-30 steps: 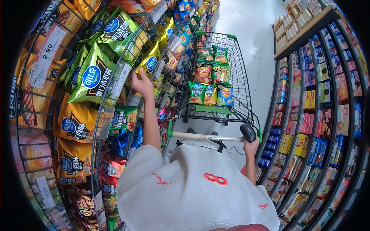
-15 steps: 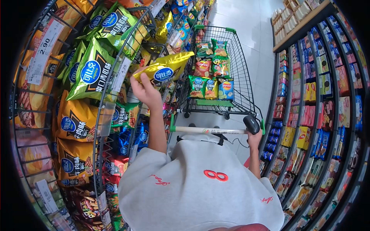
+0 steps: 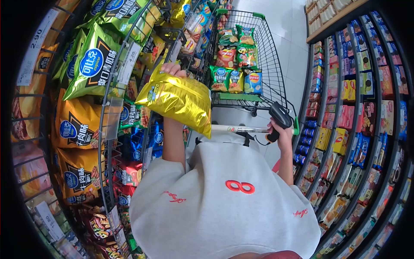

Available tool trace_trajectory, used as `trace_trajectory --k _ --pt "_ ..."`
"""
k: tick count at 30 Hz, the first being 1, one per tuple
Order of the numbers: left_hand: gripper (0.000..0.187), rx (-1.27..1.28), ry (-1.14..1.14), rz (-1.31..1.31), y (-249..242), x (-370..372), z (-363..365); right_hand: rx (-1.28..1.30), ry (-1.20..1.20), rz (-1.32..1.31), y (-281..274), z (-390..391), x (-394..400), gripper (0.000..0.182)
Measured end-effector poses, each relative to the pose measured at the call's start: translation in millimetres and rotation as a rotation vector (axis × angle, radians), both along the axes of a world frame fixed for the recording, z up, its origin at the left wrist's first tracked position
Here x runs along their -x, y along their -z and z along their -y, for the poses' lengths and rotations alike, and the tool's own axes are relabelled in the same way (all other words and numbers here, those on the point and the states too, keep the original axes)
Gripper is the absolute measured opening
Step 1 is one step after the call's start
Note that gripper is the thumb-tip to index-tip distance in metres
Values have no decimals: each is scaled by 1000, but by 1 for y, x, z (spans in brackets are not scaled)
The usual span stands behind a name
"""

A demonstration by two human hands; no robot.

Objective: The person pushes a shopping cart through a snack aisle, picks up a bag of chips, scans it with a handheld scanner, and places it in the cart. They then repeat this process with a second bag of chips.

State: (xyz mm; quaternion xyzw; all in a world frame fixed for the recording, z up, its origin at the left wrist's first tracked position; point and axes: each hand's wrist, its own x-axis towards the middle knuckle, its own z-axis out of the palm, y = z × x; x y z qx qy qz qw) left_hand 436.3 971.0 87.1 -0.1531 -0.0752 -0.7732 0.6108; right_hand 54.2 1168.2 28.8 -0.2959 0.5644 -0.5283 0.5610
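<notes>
My left hand (image 3: 173, 70) is closed on the far edge of a shiny yellow bag of chips (image 3: 177, 98). The bag's back, covered in small print, faces up, and it hides my wrist and part of the cart handle. My right hand (image 3: 283, 133) grips a black handheld barcode scanner (image 3: 280, 115) above the right end of the white cart handle (image 3: 241, 129). A thin cord hangs by the scanner. Ahead stands the wire shopping cart (image 3: 276, 86), with several small snack bags (image 3: 235, 81) laid in rows inside.
Close on my left are wire racks with green chip bags (image 3: 92, 62), orange chip bags (image 3: 77, 125) and price tags (image 3: 129, 64). On the right run shelves of boxed and wrapped snacks (image 3: 345, 112). Pale tiled floor (image 3: 289, 52) shows beyond the cart.
My left hand has turned the yellow chip bag over and brought it nearer, from logo side to printed back. My right hand has raised and tilted the scanner. The view has shifted slightly.
</notes>
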Motion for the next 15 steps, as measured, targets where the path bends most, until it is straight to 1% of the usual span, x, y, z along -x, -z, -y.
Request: trace_trajectory --k 3,5,6,9,10,15 --pt "8 56 97 -40 -4 6 -3 16 -157 77 -16 10 -22 28" --pt "9 54 116 -29 -2 6 -5 23 -257 61 -37 19 -42 30" --pt "9 74 129 -30 1 6 -4 19 -311 84 -40 23 -49 33" --pt "9 83 142 -72 0 13 -10 12 -456 26 -55 38 -71 34" --pt "9 84 146 -97 2 14 -10 10 -478 63 -55 42 -78 35" --pt "9 54 147 -128 13 14 -16 11 -549 44 -56 52 -101 33"
